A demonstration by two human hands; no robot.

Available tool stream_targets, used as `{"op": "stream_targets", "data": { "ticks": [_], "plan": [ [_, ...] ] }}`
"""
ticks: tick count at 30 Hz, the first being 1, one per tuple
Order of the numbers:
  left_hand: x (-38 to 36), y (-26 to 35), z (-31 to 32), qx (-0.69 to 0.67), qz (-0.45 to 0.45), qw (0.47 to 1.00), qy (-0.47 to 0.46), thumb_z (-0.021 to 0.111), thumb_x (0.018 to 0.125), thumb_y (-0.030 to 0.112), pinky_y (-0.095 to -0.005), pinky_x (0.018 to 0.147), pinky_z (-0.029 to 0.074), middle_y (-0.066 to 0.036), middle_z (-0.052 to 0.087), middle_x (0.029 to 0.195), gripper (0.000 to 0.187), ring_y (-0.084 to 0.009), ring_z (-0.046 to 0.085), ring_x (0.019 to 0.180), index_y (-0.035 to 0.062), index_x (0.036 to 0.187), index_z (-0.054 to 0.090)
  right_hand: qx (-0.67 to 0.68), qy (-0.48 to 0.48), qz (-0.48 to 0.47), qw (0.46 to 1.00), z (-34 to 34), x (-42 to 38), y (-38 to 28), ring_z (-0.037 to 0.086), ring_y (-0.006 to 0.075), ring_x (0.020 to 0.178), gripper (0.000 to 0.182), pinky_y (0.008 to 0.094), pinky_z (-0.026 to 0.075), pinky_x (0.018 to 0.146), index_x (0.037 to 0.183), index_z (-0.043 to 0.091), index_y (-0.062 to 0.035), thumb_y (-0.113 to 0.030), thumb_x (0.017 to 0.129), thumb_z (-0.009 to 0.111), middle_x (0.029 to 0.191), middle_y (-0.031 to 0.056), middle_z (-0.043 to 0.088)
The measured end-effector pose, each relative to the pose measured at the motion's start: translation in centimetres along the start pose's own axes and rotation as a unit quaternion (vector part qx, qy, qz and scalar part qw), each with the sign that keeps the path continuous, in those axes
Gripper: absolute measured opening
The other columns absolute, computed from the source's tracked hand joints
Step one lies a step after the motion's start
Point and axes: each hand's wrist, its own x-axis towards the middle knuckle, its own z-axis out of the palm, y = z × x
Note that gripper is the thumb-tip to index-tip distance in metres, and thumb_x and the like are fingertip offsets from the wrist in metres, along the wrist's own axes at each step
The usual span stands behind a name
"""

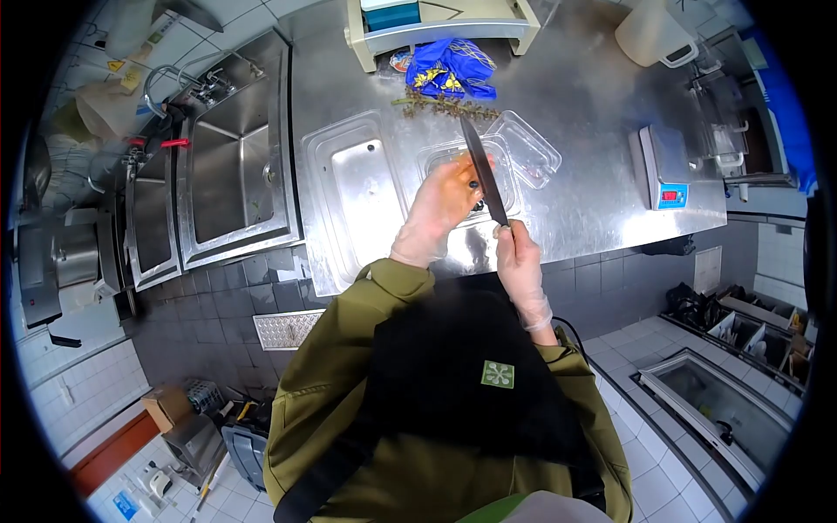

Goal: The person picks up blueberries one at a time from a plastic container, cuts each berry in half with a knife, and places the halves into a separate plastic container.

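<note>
My right hand (pixel 520 257), in a clear glove, is closed round the handle of a knife (pixel 486 170). The long blade points away from me, beside the fingers of my left hand. Also gloved, my left hand (pixel 443 200) has its fingers curled in a pinch at a small dark round grape (pixel 473 185), right by the blade. Beneath both hands is a clear plastic container (pixel 513 202), with more dark grapes (pixel 478 206) partly hidden by my fingers. To the left, a long shallow steel pan (pixel 316 200) has one dark grape (pixel 370 147) in it.
A second clear plastic piece (pixel 534 148) leans at the container's right. Behind lie bare grape stems (pixel 449 106) and a blue bag (pixel 449 65) under a beige stand (pixel 445 37). A scale (pixel 660 170) and white jug (pixel 649 35) stand right; sinks (pixel 231 174) are left.
</note>
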Motion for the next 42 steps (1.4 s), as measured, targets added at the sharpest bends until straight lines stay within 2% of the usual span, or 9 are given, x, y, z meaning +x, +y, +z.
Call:
{"op": "stream_targets", "data": {
  "ticks": [4,9,16,19,22,25,27,40,42],
  "plan": [
    [-0.3,-0.8,0.8,0.018,-0.003,1.0,-0.024,0.047,0.086,0.01,-0.0378,0.102,0.036,-0.019,0.048,0.124,0.038,-0.0266,0.043,0.12,-0.0068,0.12,0.044,-0.043,0.025,-0.017,0.999,0.2,0.0,0.1,0.056,0.044,0.065,0.016,0.0438,0.044,0.055,0.095,0.051,-0.0014,-0.016,0.091,0.045,0.067,0.0236,0.056],
    [-1.0,-1.6,2.3,0.152,0.013,0.988,-0.034,0.045,0.087,0.006,-0.0392,0.104,0.034,-0.019,0.044,0.129,0.044,-0.0273,0.041,0.124,-0.0085,0.127,0.037,-0.041,0.044,-0.016,0.998,-0.2,0.2,0.1,0.056,0.0443,0.064,0.018,0.0453,0.044,0.054,0.093,0.051,-0.0015,-0.018,0.091,0.045,0.067,0.0245,0.056],
    [-1.2,-2.1,1.8,0.158,0.029,0.987,-0.005,0.036,0.089,0.0,-0.0329,0.102,0.037,-0.014,0.049,0.123,0.039,-0.021,0.045,0.118,-0.0077,0.127,0.039,-0.028,0.056,-0.031,0.998,-0.4,-0.2,0.0,0.056,0.044,0.064,0.017,0.0449,0.043,0.053,0.094,0.05,-0.0012,-0.017,0.092,0.045,0.067,0.0244,0.056],
    [-1.2,-2.1,1.7,0.118,0.033,0.992,0.012,0.035,0.089,0.0,-0.0322,0.102,0.037,-0.013,0.049,0.124,0.038,-0.0201,0.045,0.119,-0.007,0.126,0.041,-0.026,0.048,-0.033,0.998,-0.5,-0.7,-0.6,0.053,0.0228,0.053,0.02,0.0334,0.042,0.052,0.092,0.053,0.0002,-0.018,0.094,0.045,0.062,0.0158,0.052],
    [-1.4,-2.5,2.4,0.116,0.034,0.992,0.035,0.033,0.09,-0.001,-0.0318,0.101,0.037,-0.014,0.049,0.124,0.037,-0.0195,0.045,0.119,-0.0067,0.125,0.042,-0.046,0.053,-0.034,0.997,0.0,-0.7,0.1,0.053,0.0232,0.054,0.019,0.0335,0.041,0.052,0.092,0.053,0.0005,-0.017,0.093,0.045,0.063,0.0173,0.052],
    [-1.6,-3.1,2.7,0.148,0.037,0.988,0.04,0.037,0.09,0.001,-0.0318,0.102,0.037,-0.014,0.049,0.125,0.037,-0.0206,0.045,0.12,-0.0067,0.126,0.041,-0.048,0.054,-0.034,0.997,0.0,-0.6,-0.1,0.055,0.0452,0.064,0.017,0.0463,0.043,0.052,0.095,0.05,-0.0011,-0.017,0.092,0.046,0.067,0.0247,0.055],
    [-1.6,-3.2,2.4,0.167,0.019,0.985,0.028,0.046,0.09,0.005,-0.0314,0.103,0.036,-0.016,0.047,0.129,0.039,-0.0226,0.044,0.122,-0.0066,0.127,0.04,-0.049,0.066,-0.043,0.996,0.0,-0.4,0.0,0.055,0.0455,0.064,0.017,0.0467,0.042,0.052,0.094,0.05,-0.0011,-0.017,0.092,0.045,0.067,0.025,0.055],
    [-2.6,-3.9,2.3,0.23,0.04,0.972,0.034,0.044,0.096,0.016,-0.0339,0.101,0.039,-0.014,0.053,0.121,0.034,-0.022,0.05,0.115,-0.0014,0.125,0.042,-0.003,0.089,-0.055,0.995,-0.5,-0.7,-0.6,0.055,0.0432,0.061,0.016,0.0435,0.042,0.051,0.092,0.051,-0.0012,-0.017,0.092,0.046,0.064,0.0229,0.055],
    [-2.3,-3.8,1.8,0.187,0.04,0.981,0.022,0.045,0.096,0.019,-0.0347,0.1,0.041,-0.013,0.054,0.119,0.033,-0.0219,0.051,0.113,0.0005,0.123,0.042,-0.031,0.089,-0.061,0.994,-0.6,-0.9,-0.4,0.056,0.035,0.057,0.018,0.038,0.043,0.052,0.092,0.053,-0.0005,-0.016,0.093,0.044,0.064,0.0197,0.055]
  ]
}}
